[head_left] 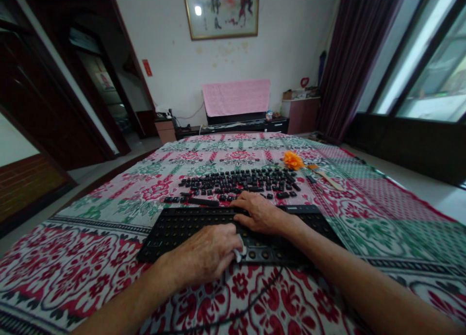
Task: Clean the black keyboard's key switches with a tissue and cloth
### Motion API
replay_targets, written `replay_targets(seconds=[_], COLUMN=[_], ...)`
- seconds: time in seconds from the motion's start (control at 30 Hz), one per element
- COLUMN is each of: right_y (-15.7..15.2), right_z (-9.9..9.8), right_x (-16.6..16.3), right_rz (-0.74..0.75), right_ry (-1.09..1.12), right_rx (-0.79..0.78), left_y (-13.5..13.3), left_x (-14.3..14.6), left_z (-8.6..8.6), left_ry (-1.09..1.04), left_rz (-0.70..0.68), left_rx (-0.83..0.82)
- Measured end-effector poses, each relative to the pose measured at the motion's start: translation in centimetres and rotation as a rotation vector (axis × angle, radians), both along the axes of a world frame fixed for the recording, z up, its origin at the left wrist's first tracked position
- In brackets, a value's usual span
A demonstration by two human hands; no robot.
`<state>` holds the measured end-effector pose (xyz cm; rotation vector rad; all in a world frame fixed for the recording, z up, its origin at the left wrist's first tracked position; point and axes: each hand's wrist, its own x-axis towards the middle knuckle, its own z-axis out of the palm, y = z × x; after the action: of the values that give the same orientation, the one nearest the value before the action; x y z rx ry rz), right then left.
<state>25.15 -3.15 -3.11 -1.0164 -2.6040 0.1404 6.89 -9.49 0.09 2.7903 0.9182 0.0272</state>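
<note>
A black keyboard base [174,228] with its keycaps taken off lies on a patterned cloth in front of me. My left hand [204,255] rests on its near edge, fingers closed on a small white wad [240,252], perhaps a cloth or tissue. My right hand [260,213] lies flat across the upper middle of the keyboard base, fingers stretched toward the left. Beyond the keyboard base, several loose black keycaps [240,182] are spread out in rows on the cloth, with a long bar-shaped key [203,202] in front of them.
A red, green and white patterned cloth [109,257] covers the surface. An orange flower [293,160] and a pale stick [329,180] lie at the far right. The keyboard's black cable [255,303] trails toward me. A pink-covered TV stand [236,99] stands at the back wall.
</note>
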Motion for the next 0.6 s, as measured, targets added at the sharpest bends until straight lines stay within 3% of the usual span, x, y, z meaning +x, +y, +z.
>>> replay_targets(seconds=[0.17,0.3,0.6], right_y=[0.0,0.0,0.0], right_z=[0.0,0.0,0.1], right_x=[0.0,0.0,0.0], right_rz=[-0.011,-0.028,-0.017], right_ry=[-0.004,-0.009,0.000], right_rx=[-0.005,-0.022,-0.036], left_y=[0.5,1.2,1.7], left_x=[-1.8,-3.9,-4.3], left_z=[0.5,1.4,1.0], left_ry=[0.042,0.050,0.075], left_rz=[0.009,0.097,0.127], left_rx=[-0.068,-0.119,-0.149])
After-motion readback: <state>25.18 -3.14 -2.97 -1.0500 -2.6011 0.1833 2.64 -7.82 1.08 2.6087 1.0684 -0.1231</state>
